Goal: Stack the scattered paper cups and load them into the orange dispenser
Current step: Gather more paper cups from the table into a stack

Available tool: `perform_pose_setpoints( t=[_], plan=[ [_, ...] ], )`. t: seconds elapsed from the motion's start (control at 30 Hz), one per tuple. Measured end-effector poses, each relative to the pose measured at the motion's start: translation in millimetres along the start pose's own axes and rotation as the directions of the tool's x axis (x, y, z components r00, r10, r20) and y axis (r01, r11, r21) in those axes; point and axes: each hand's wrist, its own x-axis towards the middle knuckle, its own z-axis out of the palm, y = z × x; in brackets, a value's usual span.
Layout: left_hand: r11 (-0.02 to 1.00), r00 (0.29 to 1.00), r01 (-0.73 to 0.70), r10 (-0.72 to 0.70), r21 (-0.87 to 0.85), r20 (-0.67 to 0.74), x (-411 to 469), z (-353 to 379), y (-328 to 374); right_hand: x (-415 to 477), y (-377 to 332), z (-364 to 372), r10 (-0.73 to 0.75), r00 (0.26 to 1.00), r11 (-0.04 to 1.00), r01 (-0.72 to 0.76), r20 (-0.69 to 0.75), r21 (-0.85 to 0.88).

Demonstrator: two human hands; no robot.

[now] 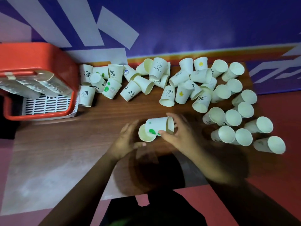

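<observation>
Two white paper cups meet sideways above the middle of the brown table. A green-dotted cup [154, 126] has its mouth turned toward my left hand [128, 141], whose fingers and thumb curl around that rim. My right hand [177, 134] grips the far end, where a second cup [170, 125] overlaps the first. Several scattered paper cups [130, 82] lie and stand along the back of the table, with more cups on their sides at the right [236, 121]. The orange dispenser [35, 59] stands at the left edge with stacked cups [42, 85] showing inside it.
A white slotted grille [47, 104] sits at the dispenser's base. A blue and white wall [179, 26] runs behind the table. The wooden table [101, 121] shows bare wood between dispenser and hands. Red floor [276, 185] lies to the right and below.
</observation>
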Motion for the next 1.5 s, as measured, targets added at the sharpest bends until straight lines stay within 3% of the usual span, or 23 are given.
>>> perform_pose_setpoints(
  t=[0.1, 0.3, 0.53, 0.67, 0.8, 1.03, 1.17, 1.3, 1.4, 1.5],
  plan=[
    [0.994, 0.990, 0.092, -0.084, 0.064, -0.117, -1, -31, -19, -1, -7, 10, -0.096, 0.993, 0.992, 0.101, 0.070, -0.075],
    [0.982, 0.946, 0.117, -0.066, 0.145, -0.318, 21, -76, -28, 10, -11, 48, -0.238, 0.942, 0.915, 0.299, 0.238, -0.269],
    [0.981, 0.942, 0.074, -0.010, 0.179, -0.335, 60, -82, -3, 12, -2, 81, -0.168, 0.918, 0.895, 0.295, 0.360, -0.333],
    [0.967, 0.939, 0.161, -0.088, 0.199, -0.333, 91, -76, 9, 9, 4, 76, -0.070, 0.984, 0.976, 0.101, 0.162, -0.191],
    [0.929, 0.921, 0.226, -0.106, 0.294, -0.375, 123, -68, 10, 23, 28, 47, 0.020, 0.996, 0.961, -0.043, -0.087, -0.273],
    [0.889, 0.945, 0.237, -0.117, 0.393, -0.306, 169, -63, 1, 59, 53, 12, 0.017, 0.947, 0.924, -0.137, -0.320, -0.358],
    [0.872, 0.973, 0.164, -0.067, 0.461, -0.219, 173, -59, -7, 77, 60, 9, 0.014, 0.944, 0.902, -0.155, -0.330, -0.403],
    [0.937, 0.968, 0.179, -0.114, 0.299, -0.222, 161, -58, -11, 95, 74, 11, 0.050, 0.963, 0.852, -0.178, -0.263, -0.492],
    [0.984, 0.948, 0.174, -0.179, -0.043, -0.262, 135, -56, 0, 104, 87, 12, 0.079, 0.976, 0.823, -0.178, -0.202, -0.539],
    [0.913, 0.956, 0.099, -0.197, -0.395, -0.216, 96, -51, 17, 110, 94, 10, 0.047, 0.981, 0.819, -0.145, -0.187, -0.555]
  ],
)
